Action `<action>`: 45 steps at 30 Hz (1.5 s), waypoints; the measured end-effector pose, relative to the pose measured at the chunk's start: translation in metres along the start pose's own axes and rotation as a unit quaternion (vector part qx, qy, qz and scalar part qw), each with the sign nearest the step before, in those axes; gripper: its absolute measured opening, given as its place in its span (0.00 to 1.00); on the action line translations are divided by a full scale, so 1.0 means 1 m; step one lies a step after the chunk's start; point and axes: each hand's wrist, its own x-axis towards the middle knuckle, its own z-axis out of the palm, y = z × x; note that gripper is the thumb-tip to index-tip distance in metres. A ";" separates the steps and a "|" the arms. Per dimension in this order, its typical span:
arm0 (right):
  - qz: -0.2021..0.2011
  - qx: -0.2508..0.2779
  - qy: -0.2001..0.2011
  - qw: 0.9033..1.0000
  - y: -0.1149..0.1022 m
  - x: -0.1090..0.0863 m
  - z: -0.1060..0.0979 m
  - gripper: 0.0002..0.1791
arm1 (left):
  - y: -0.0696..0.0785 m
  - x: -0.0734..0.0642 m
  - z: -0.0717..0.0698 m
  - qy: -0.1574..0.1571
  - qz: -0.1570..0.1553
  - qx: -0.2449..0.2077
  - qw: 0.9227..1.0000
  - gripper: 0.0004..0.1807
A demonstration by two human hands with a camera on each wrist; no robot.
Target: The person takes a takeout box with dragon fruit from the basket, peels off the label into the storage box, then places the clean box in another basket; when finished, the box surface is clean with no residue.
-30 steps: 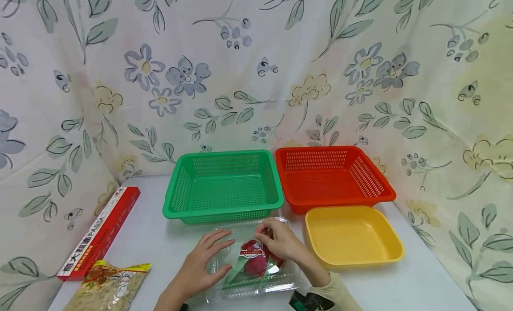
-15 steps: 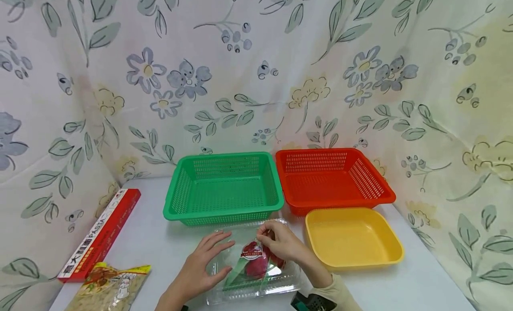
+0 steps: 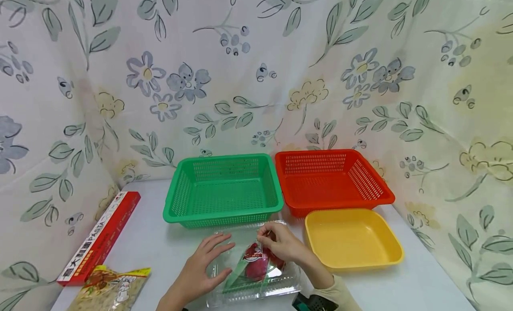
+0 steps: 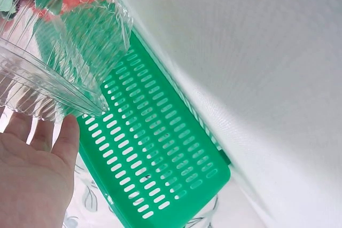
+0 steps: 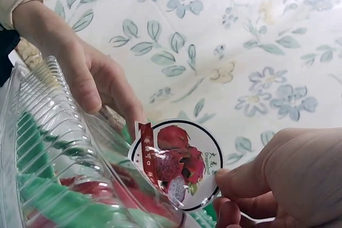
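Note:
A clear plastic clamshell box [image 3: 240, 295] lies on the white table in the head view, with a red and green fruit [image 3: 256, 268] inside. My right hand [image 3: 282, 243] pinches the edge of a round sticker [image 5: 184, 161] between thumb and finger. The sticker, printed with dragon fruit pictures, stands up at a slant from the lid, its lower left part close against the plastic. My left hand [image 3: 200, 268] rests on the left side of the box, fingers spread. In the left wrist view, its fingertips [image 4: 67, 132] are at the ribbed edge of the box.
Behind the box stand a green basket [image 3: 224, 215] and a red basket [image 3: 336, 199]. A yellow tray [image 3: 352, 237] sits to the right. On the left lie a red pasta box [image 3: 100, 235] and a yellowish food bag [image 3: 114, 288]. Patterned cloth [image 3: 240, 79] hangs around the table.
The sticker under my right fingers has tilted up, its face now narrower in the head view. Both hands have kept nearly the same place. The head view has shifted slightly.

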 end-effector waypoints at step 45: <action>0.057 0.100 0.090 0.989 0.030 -0.027 -0.097 0.11 | -0.004 -0.002 0.002 -0.013 -0.008 -0.014 1.000 0.35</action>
